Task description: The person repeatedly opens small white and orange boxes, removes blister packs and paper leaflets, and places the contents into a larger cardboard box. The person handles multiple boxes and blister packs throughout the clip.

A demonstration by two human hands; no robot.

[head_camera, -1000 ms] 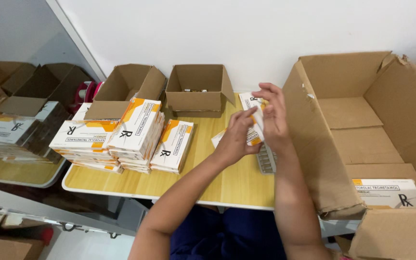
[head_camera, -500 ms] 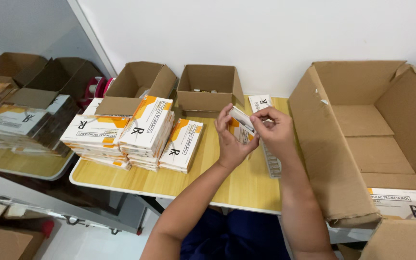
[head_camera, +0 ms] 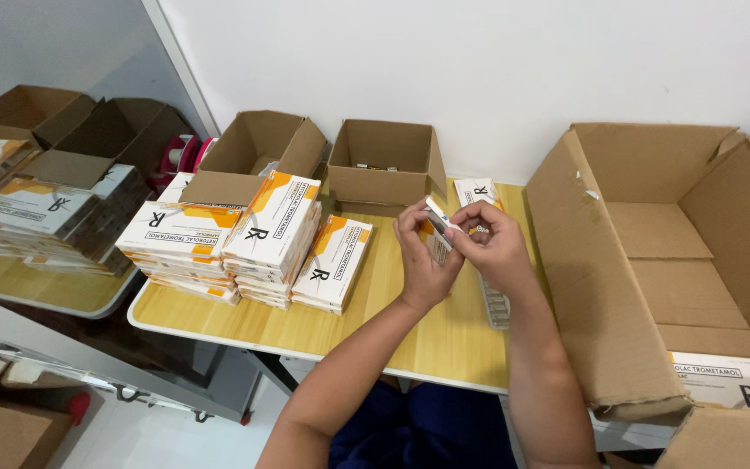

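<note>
Now we have both hands raised just above the pale wooden table (head_camera: 366,326), near the middle of the frame, with a small white-and-orange medicine carton (head_camera: 437,227) pinched between them. Our left hand (head_camera: 423,254) curls its fingers around the carton from the left and below, and our right hand (head_camera: 490,245) closes thumb and fingertips on its upper right end; neither is spread wide, both are gripping. Compared with a moment ago, when our hands were lower and further right over the table, the carton has come up and turned more on edge between the fingers, so we judge that it is being handled or opened rather than set down.

Just beneath our right wrist a silvery blister strip (head_camera: 495,302) lies flat on the table. Behind the hands, another flat white-and-orange carton (head_camera: 474,191) rests on the table near the wall. To the left of centre stand stacks of the same white-and-orange cartons (head_camera: 245,243), and behind them two small open brown cardboard boxes (head_camera: 384,165). A large open brown cardboard box (head_camera: 653,260) fills the right side of the frame.
</note>
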